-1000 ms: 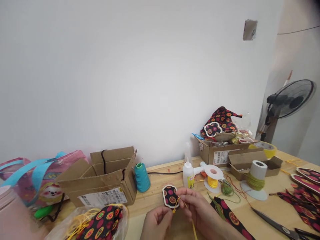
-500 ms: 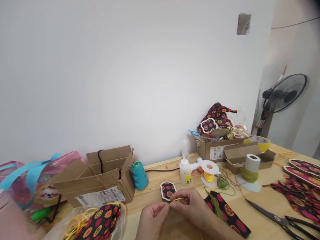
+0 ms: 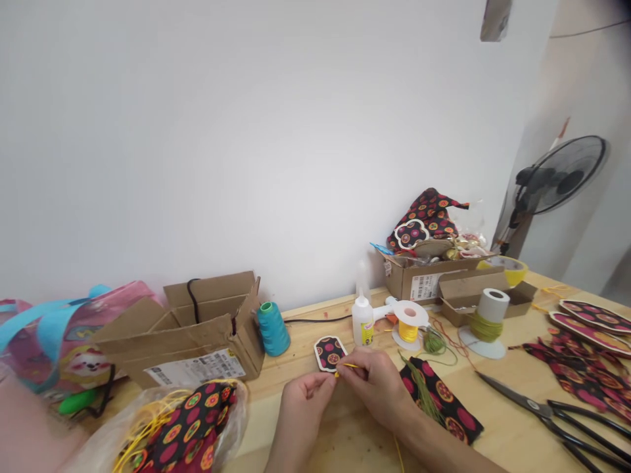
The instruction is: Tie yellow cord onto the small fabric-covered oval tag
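Observation:
Low in the middle of the head view, my left hand [image 3: 306, 402] and my right hand [image 3: 375, 382] meet fingertip to fingertip. Both are closed in a pinch on a thin yellow cord [image 3: 351, 365]. A short end sticks out over the right fingers, and a length hangs below the right wrist. Just beyond my fingertips lies a small patterned fabric piece with a white border [image 3: 329, 353]. Beside my right forearm is a dark floral cloth [image 3: 451, 410] with green cords [image 3: 426, 394] across it.
A glue bottle [image 3: 363, 322], a yellow cord spool [image 3: 408, 328] and a green cord spool [image 3: 486, 327] stand behind. Black scissors [image 3: 542, 410] lie at right. Left are a teal thread cone [image 3: 273, 330], a cardboard box [image 3: 207, 348] and a bag of yellow cords [image 3: 148, 427].
The view has tipped down slightly, so things sit higher in the picture. My hands stay together on the yellow cord, with the fingers shifted a little and the hanging length now showing.

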{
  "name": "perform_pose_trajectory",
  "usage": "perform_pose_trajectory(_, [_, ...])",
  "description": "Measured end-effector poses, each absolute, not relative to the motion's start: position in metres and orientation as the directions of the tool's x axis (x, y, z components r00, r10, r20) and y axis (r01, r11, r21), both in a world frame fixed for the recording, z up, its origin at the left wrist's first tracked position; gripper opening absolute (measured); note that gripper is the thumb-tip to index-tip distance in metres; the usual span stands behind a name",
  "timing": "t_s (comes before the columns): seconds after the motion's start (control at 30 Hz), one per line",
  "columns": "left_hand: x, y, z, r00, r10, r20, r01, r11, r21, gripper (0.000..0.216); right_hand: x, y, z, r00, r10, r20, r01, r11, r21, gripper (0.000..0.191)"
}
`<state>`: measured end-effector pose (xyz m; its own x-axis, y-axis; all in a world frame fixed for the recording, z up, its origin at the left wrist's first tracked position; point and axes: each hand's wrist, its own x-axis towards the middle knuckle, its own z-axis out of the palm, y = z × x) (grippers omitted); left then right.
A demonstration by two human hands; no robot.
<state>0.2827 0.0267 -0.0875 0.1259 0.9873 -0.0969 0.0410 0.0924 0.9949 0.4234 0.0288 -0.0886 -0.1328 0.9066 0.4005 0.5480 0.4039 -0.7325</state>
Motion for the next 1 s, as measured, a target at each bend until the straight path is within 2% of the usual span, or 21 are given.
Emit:
perform_pose_trajectory(0.1, [0.2792,0.0256,-0.0875,0.101,0.989,-0.11,0.001,0.11,0.994,0.034,0.4257,0.0302,-0.0873,-0.133,0.909,0.396,0.493,0.407,-0.769,0.019])
perform_pose_trajectory(0.3, [0.2736,0.0216,-0.086,0.233,0.963,-0.135,-0.083,0.158,0.984,0.034,0.4269,0.0278,-0.0857,-0.197,0.912,0.36,0.413,0.41,-0.813,0.016])
perform_pose_trajectory(0.47, [0.2751,0.0233,-0.0884,0.284,0.957,-0.055,-0.039,0.069,0.997,0.031,0.4264,0.0248,-0.087,-0.163,0.917,0.364,0.531,0.392,-0.751,0.021])
perform_pose_trajectory(0.6, [0.2767,0.0236,-0.0885,0.338,0.941,-0.027,-0.031,0.039,0.999,0.03,0.4256,0.0235,-0.0835,-0.143,0.914,0.381,0.629,0.381,-0.678,0.013])
perform_pose_trajectory(0.73, [0.2771,0.0239,-0.0889,0.297,0.953,-0.055,-0.023,0.064,0.998,0.035,0.4247,0.0237,-0.0798,-0.131,0.914,0.385,0.672,0.367,-0.643,0.015])
perform_pose_trajectory(1.0, [0.2757,0.0248,-0.0924,0.215,0.97,-0.111,-0.029,0.12,0.992,0.04,0.4268,0.0244,-0.0816,-0.114,0.918,0.379,0.58,0.371,-0.725,0.01])
